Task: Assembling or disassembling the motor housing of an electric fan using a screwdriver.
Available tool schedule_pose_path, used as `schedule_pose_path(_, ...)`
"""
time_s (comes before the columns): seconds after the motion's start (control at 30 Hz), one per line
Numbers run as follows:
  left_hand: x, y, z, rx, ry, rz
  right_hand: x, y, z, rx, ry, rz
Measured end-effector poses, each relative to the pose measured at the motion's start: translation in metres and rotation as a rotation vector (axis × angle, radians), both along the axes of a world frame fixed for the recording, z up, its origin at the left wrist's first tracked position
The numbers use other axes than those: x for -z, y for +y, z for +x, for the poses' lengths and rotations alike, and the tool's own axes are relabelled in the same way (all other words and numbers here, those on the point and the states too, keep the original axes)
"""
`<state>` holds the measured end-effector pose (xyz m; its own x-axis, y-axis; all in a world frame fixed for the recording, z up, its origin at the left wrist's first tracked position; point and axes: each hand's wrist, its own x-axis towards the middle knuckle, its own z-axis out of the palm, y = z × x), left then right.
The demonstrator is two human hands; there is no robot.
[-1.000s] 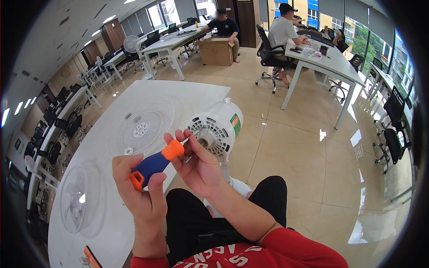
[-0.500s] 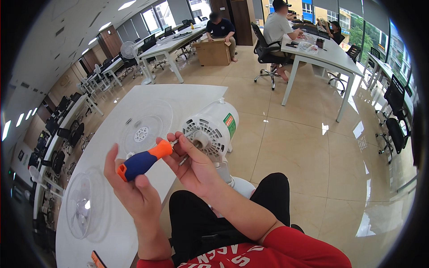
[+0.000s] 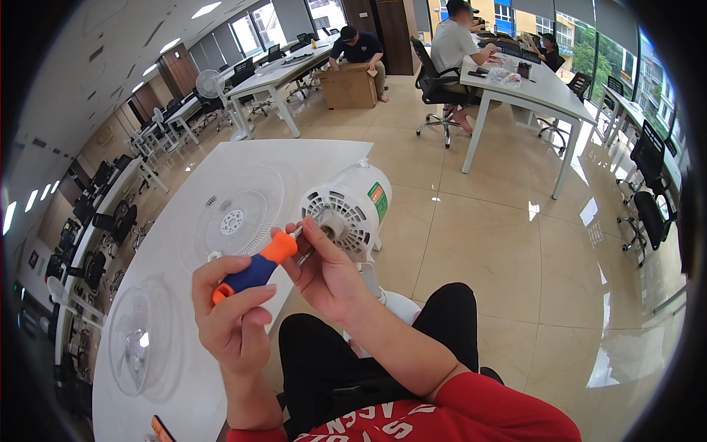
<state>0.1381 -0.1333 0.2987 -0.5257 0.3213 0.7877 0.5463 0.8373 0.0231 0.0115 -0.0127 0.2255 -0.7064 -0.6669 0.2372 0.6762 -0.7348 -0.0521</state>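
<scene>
A screwdriver [image 3: 252,274] with a blue and orange handle is in my left hand [image 3: 234,324], whose fingers are curled round the grip. My right hand [image 3: 326,274] pinches the metal shank just ahead of the orange collar. Below those fingertips shows a short metal rod [image 3: 304,258]; I cannot tell whether it belongs to the motor behind. Right behind my right hand stands a white fan motor housing [image 3: 346,206] with a slotted front and a green label. The screwdriver's tip is hidden by my fingers.
On the white table [image 3: 199,368] lie a white round fan grille [image 3: 243,202] and a clear fan blade [image 3: 136,339]. An orange-edged phone-like object [image 3: 160,427] is at the near edge. Beyond are a cardboard box [image 3: 347,87], office chairs [image 3: 442,88] and several people.
My left fingers have closed round the screwdriver handle from a looser, spread hold. The screwdriver has shifted slightly right and its shank shows less. Across the room, a person has bent lower over the box.
</scene>
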Motion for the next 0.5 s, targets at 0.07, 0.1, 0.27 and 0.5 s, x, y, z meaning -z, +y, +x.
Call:
schedule_pose_path(0.07,0.006,0.006,-0.004,-0.081,0.052,0.084,-0.005,0.0,0.004,0.05,-0.03,0.043)
schedule_pose_path(0.1,0.009,0.013,-0.009,-0.155,0.102,0.167,-0.008,0.002,0.005,0.053,-0.028,0.044)
schedule_pose_path(0.27,0.023,0.032,-0.019,0.062,0.137,0.749,-0.011,0.001,0.01,0.091,0.019,-0.011)
schedule_pose_path(0.5,0.042,0.017,-0.006,-0.084,-0.068,0.803,-0.011,0.0,0.013,0.12,0.017,-0.072)
